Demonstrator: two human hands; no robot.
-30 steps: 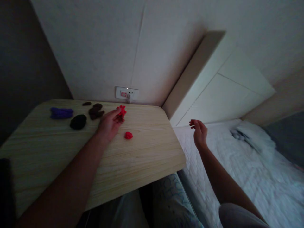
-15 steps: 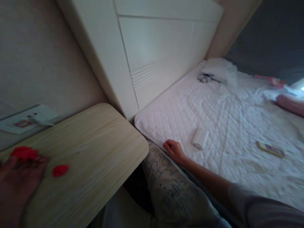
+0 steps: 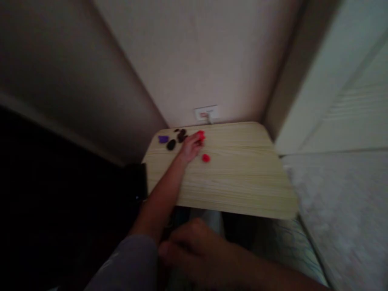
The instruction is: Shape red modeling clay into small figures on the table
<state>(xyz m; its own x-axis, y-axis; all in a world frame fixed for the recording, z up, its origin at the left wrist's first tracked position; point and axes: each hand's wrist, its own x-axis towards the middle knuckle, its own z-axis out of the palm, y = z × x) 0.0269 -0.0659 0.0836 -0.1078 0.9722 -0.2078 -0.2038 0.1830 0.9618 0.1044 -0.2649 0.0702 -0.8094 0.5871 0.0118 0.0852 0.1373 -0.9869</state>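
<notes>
Red lump (image 3: 201,136) sits in the left hand (image 3: 190,148); trouser markings (image 3: 298,238) blur illegibly.

Just the one cam, worn on my head, so you're looking from up above my arms, forward and down at the bench (image 3: 242,173). The bench is mid-frame, a fair bit away, with the wall (image 3: 206,60) filling the top behind it. My right hand (image 3: 195,248) is super close, low in the view, while my left hand (image 3: 190,148) is farther out. The bed (image 3: 342,202) just makes the right edge.
</notes>
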